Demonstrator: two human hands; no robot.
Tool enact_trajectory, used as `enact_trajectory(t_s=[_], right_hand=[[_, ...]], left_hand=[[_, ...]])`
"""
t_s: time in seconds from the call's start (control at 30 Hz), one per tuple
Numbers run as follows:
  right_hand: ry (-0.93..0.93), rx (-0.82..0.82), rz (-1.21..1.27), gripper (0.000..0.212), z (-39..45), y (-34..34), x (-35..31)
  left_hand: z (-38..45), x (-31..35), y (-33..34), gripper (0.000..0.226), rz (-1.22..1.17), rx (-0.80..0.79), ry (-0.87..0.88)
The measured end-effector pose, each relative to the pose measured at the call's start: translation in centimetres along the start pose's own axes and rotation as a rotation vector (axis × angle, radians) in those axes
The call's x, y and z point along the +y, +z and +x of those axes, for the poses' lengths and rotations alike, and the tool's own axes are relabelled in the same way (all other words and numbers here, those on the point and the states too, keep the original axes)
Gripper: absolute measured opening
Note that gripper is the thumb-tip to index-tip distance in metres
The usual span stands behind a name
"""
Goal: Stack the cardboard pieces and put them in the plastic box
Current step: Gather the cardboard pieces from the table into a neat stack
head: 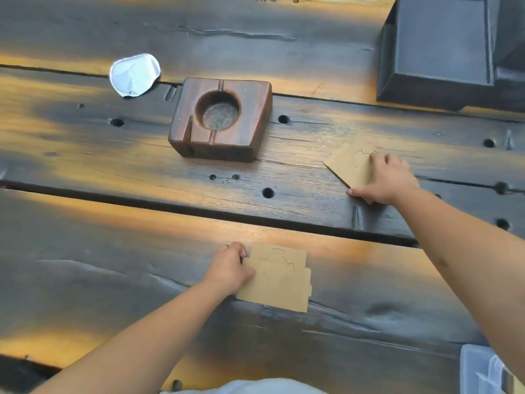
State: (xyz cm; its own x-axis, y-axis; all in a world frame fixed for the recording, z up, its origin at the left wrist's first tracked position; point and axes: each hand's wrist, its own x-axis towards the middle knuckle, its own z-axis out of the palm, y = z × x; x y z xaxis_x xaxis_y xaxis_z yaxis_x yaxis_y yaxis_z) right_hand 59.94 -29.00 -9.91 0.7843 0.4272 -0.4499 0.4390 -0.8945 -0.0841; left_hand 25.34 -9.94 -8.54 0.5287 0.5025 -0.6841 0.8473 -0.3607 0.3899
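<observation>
Foil lid [134, 74] upper left, wooden block [221, 118] upper centre, left hand [230, 268] pinching card stack [279, 280] lower centre, right hand [387, 179] fingers pressed on 1 card [350, 166] centre right, plastic box [477, 371] lower right corner.

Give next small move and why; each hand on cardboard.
Probably lift the far cardboard piece with the right hand and bring it onto the near stack that the left hand steadies: the cardboard lies apart, and the plastic box holds none visibly.

A rustic sitting spot, perhaps outdoors: weathered plank table [142, 172] with bolt holes and a wooden ashtray [220, 119].
</observation>
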Motion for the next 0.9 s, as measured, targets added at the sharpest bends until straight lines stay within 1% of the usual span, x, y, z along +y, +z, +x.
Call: enact_trajectory(t_s=[0.07,0.13,0.2,0.3,0.37,0.57,0.63,0.77,0.9], right_hand=[[0.017,-0.034,0.010,0.120,-1.4,-0.4,-0.8],[-0.019,-0.050,0.086,0.122,-3.9,0.1,-2.3],[-0.169,-0.060,0.139,0.121,-7.7,1.8,-4.2],[-0.440,-0.074,0.057,0.119,-13.9,4.9,-6.8],[-0.527,-0.078,0.016,0.116,-17.1,6.5,-7.8],[-0.548,-0.103,0.011,0.115,-20.5,9.0,-9.3],[-0.541,-0.096,0.014,0.114,-20.9,9.3,-9.9],[-0.538,-0.089,0.016,0.115,-21.1,9.5,-11.0],[-0.560,-0.094,-0.044,0.117,-21.0,9.9,-12.0]], left_hand=[[0.0,0.0,0.0,0.026,-0.003,0.003,0.002],[0.0,-0.1,0.0,0.026,-0.003,-0.001,0.005],[0.0,-0.1,-0.1,0.026,-0.007,-0.009,0.010],[0.0,-0.2,0.0,0.027,-0.001,-0.006,0.025],[-0.1,-0.3,0.0,0.027,0.002,0.005,0.042],[-0.2,-1.0,-0.4,0.026,0.028,-0.011,0.088],[-0.2,-1.6,-0.6,0.026,-0.026,-0.023,0.105],[-0.5,-2.6,-1.1,0.029,-0.183,-0.047,0.054],[-1.0,-3.0,-1.1,0.023,-0.192,-0.077,0.065]])
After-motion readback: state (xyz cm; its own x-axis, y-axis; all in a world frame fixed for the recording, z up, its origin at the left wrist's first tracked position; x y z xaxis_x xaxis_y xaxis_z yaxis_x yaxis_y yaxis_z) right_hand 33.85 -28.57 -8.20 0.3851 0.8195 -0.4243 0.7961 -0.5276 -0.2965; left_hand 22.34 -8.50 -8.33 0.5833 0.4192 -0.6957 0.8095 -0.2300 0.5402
